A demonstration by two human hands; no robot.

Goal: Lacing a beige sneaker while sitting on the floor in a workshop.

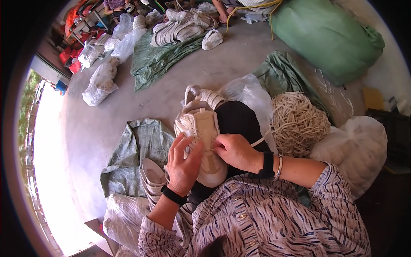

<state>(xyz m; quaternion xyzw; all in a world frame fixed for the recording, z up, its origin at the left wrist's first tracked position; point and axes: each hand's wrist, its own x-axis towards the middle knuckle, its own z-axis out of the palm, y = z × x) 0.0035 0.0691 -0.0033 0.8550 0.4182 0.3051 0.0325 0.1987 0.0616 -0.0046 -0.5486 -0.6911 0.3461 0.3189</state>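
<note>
Shoe (201, 137) on lap, left hand (183, 165) on its left side, right hand (235, 150) on its right, lace (262, 139) running right to the lace bundle (297, 122). Stacked shoes (152, 177) on floor left of lap, on a sack (137, 145). Big bag (325, 38) far right; shoe pile (180, 28) far ahead.

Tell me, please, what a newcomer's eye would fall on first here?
First the white shoe at centre, on the person's lap, with the left hand flat on it and the right hand pinching a lace at its eyelets. Next, the big tangle of laces to the right, and the green sack at the top.
</note>
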